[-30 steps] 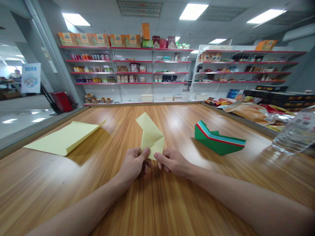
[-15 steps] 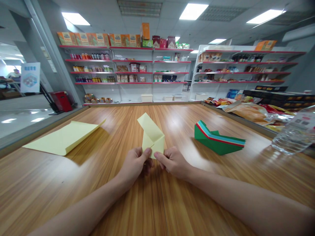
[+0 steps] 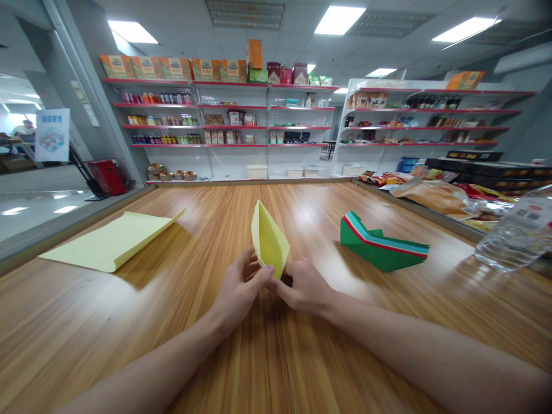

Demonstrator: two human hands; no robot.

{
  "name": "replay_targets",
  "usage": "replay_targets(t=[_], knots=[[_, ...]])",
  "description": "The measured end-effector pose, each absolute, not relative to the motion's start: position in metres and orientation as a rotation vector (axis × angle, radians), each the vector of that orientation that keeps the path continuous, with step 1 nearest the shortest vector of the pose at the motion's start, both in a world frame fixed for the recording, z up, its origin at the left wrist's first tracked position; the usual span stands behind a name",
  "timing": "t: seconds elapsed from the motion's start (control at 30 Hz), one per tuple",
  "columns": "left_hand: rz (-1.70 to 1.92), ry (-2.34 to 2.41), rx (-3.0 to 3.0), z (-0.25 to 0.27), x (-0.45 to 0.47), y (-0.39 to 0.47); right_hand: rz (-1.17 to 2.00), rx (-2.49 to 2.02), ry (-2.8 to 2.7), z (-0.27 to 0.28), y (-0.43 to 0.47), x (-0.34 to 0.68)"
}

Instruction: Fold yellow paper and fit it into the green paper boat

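Note:
A folded piece of yellow paper (image 3: 272, 244) stands over the middle of the table, spread apart into a hollow, pointed pocket whose inside faces me. My left hand (image 3: 244, 284) pinches its near end from the left, thumb at the lower tip and fingers behind. From the right, my right hand (image 3: 304, 286) grips the same near end, its thumb close to the left thumb. The right fingers are partly hidden behind the paper. To the right rests a folded green paper boat (image 3: 383, 244) with blue, white and red stripes along its edge.
On the left lies a yellow paper sheet (image 3: 107, 238) with curled edges. A clear plastic bottle (image 3: 513, 236) lies at the right, near snack packages (image 3: 435, 198) beyond the table's raised edge. Stocked shelves (image 3: 233, 126) line the back.
The yellow folded paper was flat, with a strip pointing up to the left; now it is opened into a hollow pocket. Both hands have shifted slightly around its near end.

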State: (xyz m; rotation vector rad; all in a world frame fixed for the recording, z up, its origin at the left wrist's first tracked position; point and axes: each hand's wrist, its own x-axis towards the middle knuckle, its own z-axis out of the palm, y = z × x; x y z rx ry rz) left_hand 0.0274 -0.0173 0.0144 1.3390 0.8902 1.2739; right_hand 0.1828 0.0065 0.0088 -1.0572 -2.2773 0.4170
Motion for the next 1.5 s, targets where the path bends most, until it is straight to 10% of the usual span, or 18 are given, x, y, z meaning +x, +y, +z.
replay_targets(t=[0.47,0.8,1.5], knots=[[1.324,0.810,1.025,0.008,0.020,-0.006,0.802,-1.035,-1.744,-0.005,0.025,0.185],[1.419,1.076,1.516,0.010,0.016,-0.003,0.217,-0.696,-1.977,0.012,0.012,0.184],[1.371,1.203,1.694,0.005,0.014,-0.008,0.052,-0.505,-2.249,0.020,-0.001,0.182]])
